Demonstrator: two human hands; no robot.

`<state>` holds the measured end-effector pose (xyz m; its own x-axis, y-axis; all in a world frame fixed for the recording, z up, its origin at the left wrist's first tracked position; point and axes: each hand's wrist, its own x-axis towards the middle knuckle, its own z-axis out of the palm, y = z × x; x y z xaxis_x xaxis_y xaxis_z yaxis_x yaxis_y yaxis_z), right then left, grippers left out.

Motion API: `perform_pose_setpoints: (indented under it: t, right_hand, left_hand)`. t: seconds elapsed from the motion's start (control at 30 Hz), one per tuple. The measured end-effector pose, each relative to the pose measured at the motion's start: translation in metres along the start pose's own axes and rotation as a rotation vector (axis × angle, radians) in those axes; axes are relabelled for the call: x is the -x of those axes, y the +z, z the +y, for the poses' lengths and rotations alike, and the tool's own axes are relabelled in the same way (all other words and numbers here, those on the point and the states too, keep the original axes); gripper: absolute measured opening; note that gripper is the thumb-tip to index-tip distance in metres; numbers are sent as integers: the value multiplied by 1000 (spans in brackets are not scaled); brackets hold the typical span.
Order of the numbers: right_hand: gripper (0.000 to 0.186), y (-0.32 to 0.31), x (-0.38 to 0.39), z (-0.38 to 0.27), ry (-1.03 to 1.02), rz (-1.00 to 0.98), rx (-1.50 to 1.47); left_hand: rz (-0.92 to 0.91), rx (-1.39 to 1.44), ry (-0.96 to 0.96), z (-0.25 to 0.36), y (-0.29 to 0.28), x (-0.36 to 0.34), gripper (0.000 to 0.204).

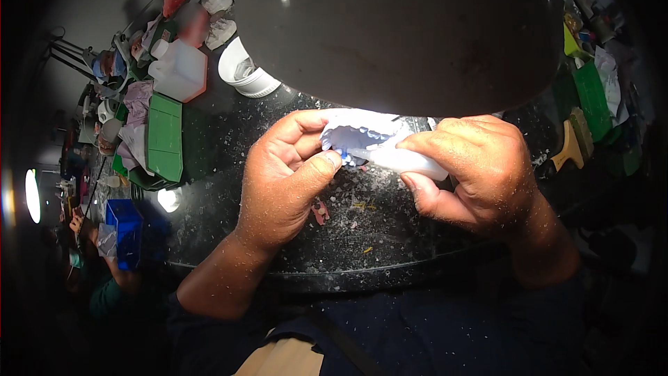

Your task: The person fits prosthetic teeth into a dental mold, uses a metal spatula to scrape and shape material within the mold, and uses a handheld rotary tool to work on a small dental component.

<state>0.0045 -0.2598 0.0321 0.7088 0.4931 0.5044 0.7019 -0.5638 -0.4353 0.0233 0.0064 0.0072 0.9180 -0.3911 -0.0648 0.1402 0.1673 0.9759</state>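
Between the fingers and thumb of my left hand (278, 181) is a pale plaster dental cast (358, 127), with its row of teeth showing under bright light. A small blue patch (342, 154) lies on the cast beside my left thumb. My right hand (483, 170) is closed round a small white bottle (414, 162) with a narrow tip. This tip points left and reaches the inner side of the cast near the blue patch; I cannot tell whether it touches. White dust specks cover both hands and forearms.
A large dark hood (396, 35) hangs just beyond my hands. White cup (257, 83), translucent jug (182, 69), green bin (164, 136) and blue bin (125, 233) stand left. Right are another green bin (593, 94) and a yellow-handled brush (569, 146). Debris litters the dark bench (396, 237). Another person's arm (122, 277) shows far left.
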Motion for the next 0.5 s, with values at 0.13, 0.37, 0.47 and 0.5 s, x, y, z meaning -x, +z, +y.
perform_pose_setpoints:
  t: [0.13,0.37,0.47,0.5]
  right_hand:
    - [24,-1,3,8,39,42,-120]
    - [21,-25,2,16,329,151,-297]
    - [21,-15,-1,43,357,305,-157]
    - [22,-20,1,52,438,267,-59]
  left_hand:
    - [43,43,-50,3,-2,0,55]
    - [-132,359,11,-4,-12,-2,59]
    - [-184,380,21,-2,-19,2,65]
    - [-212,331,46,-3,-17,2,69]
